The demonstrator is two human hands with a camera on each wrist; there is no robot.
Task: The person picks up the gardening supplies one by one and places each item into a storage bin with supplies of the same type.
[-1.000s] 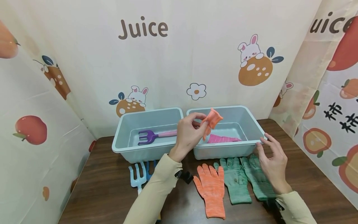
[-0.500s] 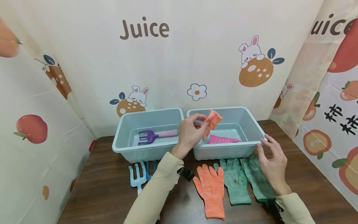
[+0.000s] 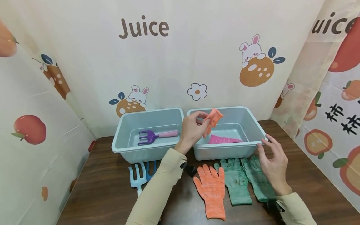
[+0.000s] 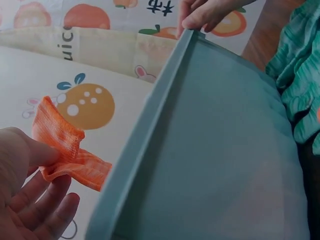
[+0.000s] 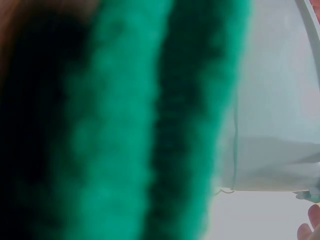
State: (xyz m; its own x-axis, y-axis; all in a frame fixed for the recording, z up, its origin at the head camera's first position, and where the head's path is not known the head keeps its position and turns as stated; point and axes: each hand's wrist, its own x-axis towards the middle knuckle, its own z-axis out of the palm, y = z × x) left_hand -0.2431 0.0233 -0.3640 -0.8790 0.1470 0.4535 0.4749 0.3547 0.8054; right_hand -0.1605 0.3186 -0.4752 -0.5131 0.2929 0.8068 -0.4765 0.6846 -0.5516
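Pink cloth [image 3: 225,139] in right bin [image 3: 225,152], fork [image 3: 155,136] in left bin [image 3: 149,153]

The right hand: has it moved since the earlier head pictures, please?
No. In the head view, the right hand holds the right bin at the same corner, with no clear shift against the printed flower behind.

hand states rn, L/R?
Left hand: closed, pinching an orange glove.
Right hand: thumb and fingers holding the near right corner of the right bin.
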